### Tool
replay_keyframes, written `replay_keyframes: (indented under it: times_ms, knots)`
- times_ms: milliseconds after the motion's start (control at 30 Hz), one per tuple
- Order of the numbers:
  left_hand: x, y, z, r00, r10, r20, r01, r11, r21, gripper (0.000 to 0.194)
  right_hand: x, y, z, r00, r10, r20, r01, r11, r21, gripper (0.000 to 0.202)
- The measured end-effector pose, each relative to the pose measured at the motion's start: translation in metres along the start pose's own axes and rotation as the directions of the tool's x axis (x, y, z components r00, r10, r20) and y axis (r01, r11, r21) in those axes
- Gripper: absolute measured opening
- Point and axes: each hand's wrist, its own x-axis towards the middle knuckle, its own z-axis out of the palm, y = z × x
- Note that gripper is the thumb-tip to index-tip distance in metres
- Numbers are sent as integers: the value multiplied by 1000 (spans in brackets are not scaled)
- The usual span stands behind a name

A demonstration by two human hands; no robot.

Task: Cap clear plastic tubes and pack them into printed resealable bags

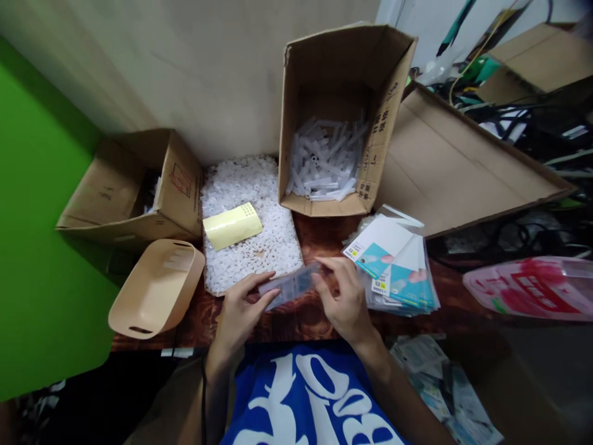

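Note:
A translucent plastic case point(293, 285) is held level between my two hands, just above the table's front part. Fingers and thumb of my left hand point(244, 303) are closed on its left end. At the right end, my right hand point(341, 295) pinches the case between thumb and fingers. What lies inside the case is too blurred to make out. Behind it is a shallow tray of small white plastic pieces point(278, 247), with a yellow sticker sheet point(233, 225) lying on top. Beside my right hand is a stack of printed cards in clear sleeves point(398, 272).
An open cardboard box point(398, 117) with clear plastic tubes point(327, 157) stands at the back. To the left are a beige plastic basket point(139, 303) and another cardboard box point(125, 228). A pink packet point(528, 287) and cables point(519, 235) lie at right.

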Motion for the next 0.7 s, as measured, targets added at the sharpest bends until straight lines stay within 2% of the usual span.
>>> replay_keyframes:
  times_ms: [67, 100, 167, 233, 367, 467, 633, 700]
  knots:
    - [1, 3, -5, 997, -17, 71, 18, 1000, -11, 30, 9, -7, -1, 982, -95, 164, 94, 995, 13, 19]
    - [2, 4, -6, 995, -23, 94, 25, 999, -21, 29, 13, -10, 0, 959, -110, 259, 103, 994, 41, 17]
    - [3, 6, -6, 993, -30, 110, 34, 999, -35, 29, 18, -11, 3, 898, -88, 432, 33, 991, 133, 13]
    - [3, 6, -4, 994, -35, 103, 39, 998, -42, 29, 19, -7, 7, 841, -21, 541, -123, 966, 229, 13]
    - [4, 5, -2, 995, -44, 90, 51, 996, -68, 27, 11, 6, 13, 736, 133, 663, -464, 813, 352, 14]
    - [4, 4, -2, 994, -64, 91, 72, 994, -86, 30, 4, 13, 16, 670, 156, 726, -605, 680, 413, 22]
    - [4, -1, 2, 995, -69, 75, 75, 994, -79, 32, 0, 16, 18, 648, 186, 738, -680, 579, 451, 28]
    - [5, -2, 4, 1000, -13, 24, 14, 1000, -27, 28, 0, 15, 19, 657, 210, 724, -684, 571, 455, 29]
